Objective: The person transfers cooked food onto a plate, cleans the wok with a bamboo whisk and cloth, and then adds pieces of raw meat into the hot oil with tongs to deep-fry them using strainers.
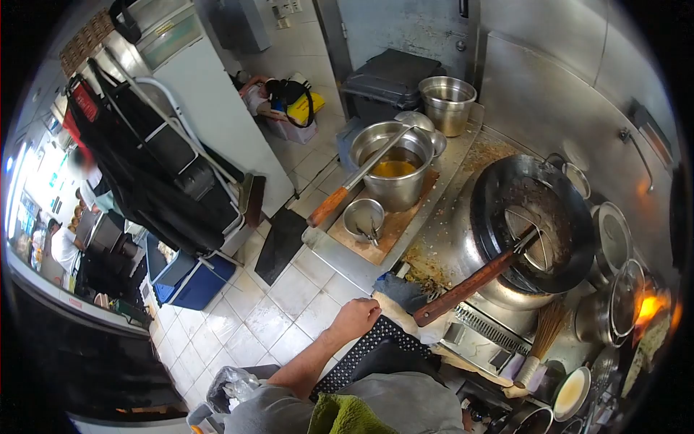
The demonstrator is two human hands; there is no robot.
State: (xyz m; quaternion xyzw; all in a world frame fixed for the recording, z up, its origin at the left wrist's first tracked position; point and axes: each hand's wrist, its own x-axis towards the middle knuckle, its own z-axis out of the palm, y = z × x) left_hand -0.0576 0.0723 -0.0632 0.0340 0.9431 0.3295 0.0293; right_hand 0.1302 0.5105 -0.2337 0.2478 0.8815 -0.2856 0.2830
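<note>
My left hand [356, 318] is closed in a loose fist over the counter's front edge, its knuckles beside a beige cloth [396, 309]. The curled fingers hide their inside, so I cannot tell whether they hold anything. My right hand is out of view. A dark wok [499, 217] stands tilted on the steel range. Inside it rests the round head of a long utensil, whose wooden handle [463, 289] reaches out toward my left hand. A ladle with a wooden handle [329, 206] lies across a steel pot [400, 194] of yellow oil.
A small steel bowl [363, 220] sits in front of the oil pot. Food scraps [426, 271] litter the counter. At right are a bamboo brush [546, 333], several strainers and pots, and a flame [653, 307]. A blue bin [195, 278] stands on the tiled floor; people work farther left.
</note>
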